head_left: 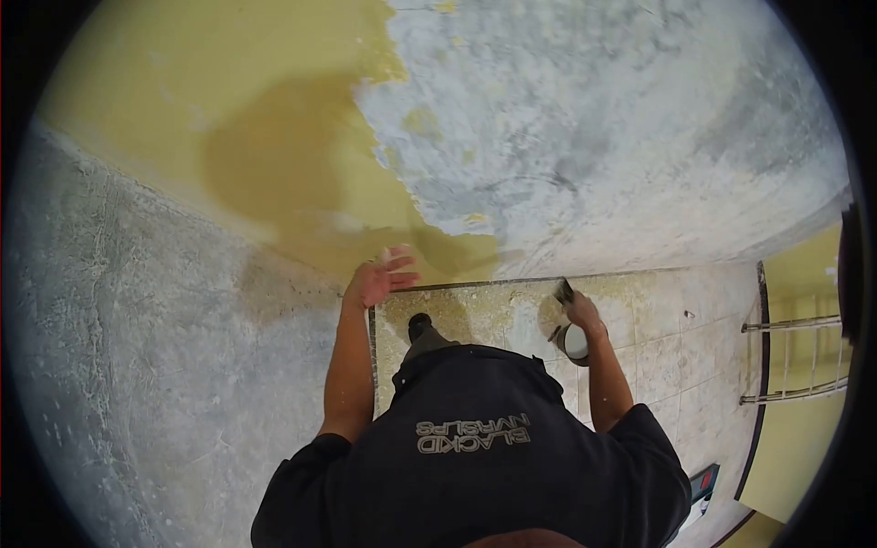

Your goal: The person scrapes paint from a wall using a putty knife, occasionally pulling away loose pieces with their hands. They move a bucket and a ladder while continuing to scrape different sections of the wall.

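Observation:
My left hand point(384, 276) is raised near the foot of the yellow wall point(274, 137), its fingers apart and nothing in them. On the right, my right hand point(583, 315) is closed on a dark, flat-bladed tool point(563, 292), with the blade near the bottom edge of the wall. Just below that hand is a round container point(575, 342) with a pale inside, partly covered by my forearm. Yellow paint gives way to a bare grey-white patch point(566, 119) with a ragged edge.
A grey wall point(183, 347) meets the yellow one at the left corner. The tiled floor point(658, 365) has yellowish stains. A metal ladder-like frame point(799, 361) stands at the right. Lower right, a red and green object point(703, 482) lies on the floor.

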`<state>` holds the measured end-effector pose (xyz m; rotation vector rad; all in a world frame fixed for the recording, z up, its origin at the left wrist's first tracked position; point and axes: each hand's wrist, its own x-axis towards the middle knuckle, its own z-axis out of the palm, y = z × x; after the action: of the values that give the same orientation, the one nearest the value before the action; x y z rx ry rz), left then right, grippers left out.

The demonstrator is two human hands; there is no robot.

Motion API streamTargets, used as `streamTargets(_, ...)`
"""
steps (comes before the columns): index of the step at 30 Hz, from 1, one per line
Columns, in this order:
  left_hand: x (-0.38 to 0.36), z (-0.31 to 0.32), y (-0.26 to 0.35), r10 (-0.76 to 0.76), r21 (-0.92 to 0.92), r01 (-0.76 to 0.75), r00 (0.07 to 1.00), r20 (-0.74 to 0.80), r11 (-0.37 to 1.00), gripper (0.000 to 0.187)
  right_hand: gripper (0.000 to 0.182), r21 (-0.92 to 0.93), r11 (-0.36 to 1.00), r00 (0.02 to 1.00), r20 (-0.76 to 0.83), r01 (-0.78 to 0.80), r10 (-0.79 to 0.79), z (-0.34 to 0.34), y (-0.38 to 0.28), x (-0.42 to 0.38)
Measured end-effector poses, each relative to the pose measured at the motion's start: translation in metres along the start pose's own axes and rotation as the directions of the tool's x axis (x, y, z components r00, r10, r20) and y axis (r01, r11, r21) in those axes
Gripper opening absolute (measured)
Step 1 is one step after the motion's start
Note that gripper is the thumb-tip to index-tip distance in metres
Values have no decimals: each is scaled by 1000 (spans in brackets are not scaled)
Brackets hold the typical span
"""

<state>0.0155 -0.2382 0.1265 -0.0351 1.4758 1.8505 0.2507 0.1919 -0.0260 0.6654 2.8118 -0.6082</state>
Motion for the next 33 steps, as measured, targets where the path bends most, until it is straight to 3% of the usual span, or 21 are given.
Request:
streamTargets(1, 8, -23, -20, 10, -32, -14, 991, -133, 999, 53, 31, 112, 962, 939, 271, -251, 213, -4, 27, -17)
streamTargets(2, 7, -39, -43, 81, 728, 227, 928, -363, 647, 54, 30, 147, 853, 765, 537, -501, 356, -8, 51, -31)
streamTargets(3, -4, -51, -66, 307, 851, 496, 848, -432, -172, 56, 22, 334, 778, 819, 435, -533, 374, 16, 85, -49)
streamTargets(4, -25, -62, -82, 207, 858, 395, 917, -342, -329, 56, 20, 508, 679, 848, 336, -530, 411, 48, 115, -75)
streamTargets(5, -41, -64, -94, 95, 842, 269, 962, -254, -468, 57, 20, 589, 580, 826, 380, -563, 417, 51, 122, -100)
streamTargets(6, -52, -54, -106, 19, 947, 322, 947, -322, -17, 57, 21, 661, 467, 805, 422, -588, 417, 53, 123, -124)
streamTargets(7, -68, -43, -122, -86, 831, 352, 933, -350, 431, 57, 22, 728, 367, 803, 429, -579, 413, 65, 125, -151)
streamTargets(9, -116, -6, -135, -306, 479, 497, 853, -423, 724, 62, 24, 753, 265, 776, 472, -601, 419, 90, 137, -196)
streamTargets(10, -124, -7, -151, -279, 770, 503, 863, -421, 393, 65, 25, 716, 269, 746, 511, -644, 428, 103, 144, -214)
streamTargets(11, -127, -11, -170, -257, 908, 419, 876, -408, -13, 68, 26, 698, 256, 717, 512, -668, 473, 104, 140, -229)
streamTargets(14, -141, -11, -207, -242, 942, 332, 911, -335, -51, 66, 28, 691, 230, 690, 516, -686, 508, 108, 136, -256)
streamTargets(15, -140, -11, -216, -145, 948, 283, 954, -262, 147, 59, 30, 704, 233, 697, 490, -671, 524, 106, 133, -259)
streamTargets(16, -139, 0, -213, -148, 945, 289, 952, -268, 151, 59, 32, 715, 238, 702, 466, -657, 538, 103, 131, -262)
streamTargets(18, -127, 34, -195, 39, 979, 163, 985, -169, 120, 49, 40, 689, 313, 721, 441, -654, 534, 100, 131, -257)
streamTargets(20, -115, 52, -196, 220, 976, 24, 973, -73, 217, 43, 43, 662, 429, 761, 354, -614, 544, 77, 112, -235)
streamTargets(22, -98, 74, -200, 291, 944, -91, 957, -5, 317, 40, 45, 729, 436, 810, 278, -528, 516, 70, 99, -208)
streamTargets(26, -87, 125, -210, 207, 888, -270, 957, 205, 371, 36, 44, 826, 416, 882, 188, -380, 433, 37, 44, -156)
streamTargets(27, -84, 137, -212, 200, 884, -268, 958, 203, 384, 36, 42, 843, 430, 908, 149, -324, 391, 34, 29, -145)
streamTargets(29, -80, 160, -223, 305, 725, -272, 948, 89, 633, 35, 39, 864, 431, 931, 107, -261, 349, 26, -6, -131)
streamTargets(32, -56, 172, -237, 347, 625, -222, 934, -84, 748, 33, 32, 884, 467, 956, -112, -30, 272, 14, -71, -107)
streamTargets(33, -42, 169, -249, 343, 485, -260, 935, -89, 835, 33, 32, 874, 484, 959, -98, -46, 268, 13, -84, -101)
